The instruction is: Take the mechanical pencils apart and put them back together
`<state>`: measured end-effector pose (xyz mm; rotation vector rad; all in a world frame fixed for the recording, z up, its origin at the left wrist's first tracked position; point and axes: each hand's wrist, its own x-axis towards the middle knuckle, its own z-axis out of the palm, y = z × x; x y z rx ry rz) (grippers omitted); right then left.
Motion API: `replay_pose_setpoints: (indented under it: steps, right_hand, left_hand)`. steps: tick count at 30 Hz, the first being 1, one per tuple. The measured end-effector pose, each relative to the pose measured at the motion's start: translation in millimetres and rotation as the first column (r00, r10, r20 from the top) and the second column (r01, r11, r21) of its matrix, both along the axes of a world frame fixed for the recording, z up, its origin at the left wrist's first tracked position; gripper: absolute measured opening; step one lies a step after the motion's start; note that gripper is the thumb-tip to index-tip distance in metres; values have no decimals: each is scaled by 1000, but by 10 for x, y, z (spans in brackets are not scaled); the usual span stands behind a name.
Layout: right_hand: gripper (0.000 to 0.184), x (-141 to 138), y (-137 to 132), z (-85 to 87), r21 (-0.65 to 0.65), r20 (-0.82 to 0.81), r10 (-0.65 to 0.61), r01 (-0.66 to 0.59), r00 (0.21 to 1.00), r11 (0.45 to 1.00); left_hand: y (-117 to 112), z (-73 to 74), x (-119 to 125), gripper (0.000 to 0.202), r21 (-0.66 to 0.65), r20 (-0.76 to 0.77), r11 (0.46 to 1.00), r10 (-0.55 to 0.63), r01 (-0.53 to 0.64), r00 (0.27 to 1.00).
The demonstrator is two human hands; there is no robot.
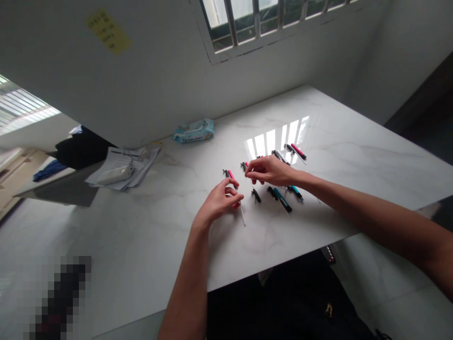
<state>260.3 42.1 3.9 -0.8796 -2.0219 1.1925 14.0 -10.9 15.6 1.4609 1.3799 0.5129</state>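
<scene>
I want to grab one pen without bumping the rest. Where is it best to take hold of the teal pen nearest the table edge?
Pinch the teal pen at mid-barrel from above, fingers across its width. It lies flat, with neighbours close alongside.

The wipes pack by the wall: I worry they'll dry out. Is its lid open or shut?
Shut, as far as it shows: the wipes pack lies flat on the table, its top flap down, nothing sticking out.

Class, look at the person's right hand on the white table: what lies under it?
Under the right hand, pens lie in a row on the white table; red and teal barrels stick out. Those directly beneath the palm are covered, so their number cannot be seen.
</scene>
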Motion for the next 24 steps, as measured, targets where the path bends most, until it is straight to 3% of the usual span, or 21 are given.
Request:
replay_pose_setpoints:
  steps: [6, 14, 20, 24]
  right_hand:
    - [23, -3, -31, 50, 14, 12, -2, 2, 1000, 1000]
    - [27, -3, -23, 16, 34, 27, 15, -16, 1000, 999]
    - [32, 1, -8, -3, -55, -73, 38, -42, 997, 998]
    - [39, 9, -6, -16, -179, -180, 125, -157, 976, 971]
  left_hand:
    - [-42, -78, 57, 40, 37, -131, 999, -22, 27, 991]
    - [-46, -77, 128, 50, -13, -38, 1000, 28, -28, 999]
    - [-14, -13, 130, 40, 285, 119, 955, 52, -84, 992]
    - [-53, 30, 204, 48, 374, 258, 923, -7, -93, 966]
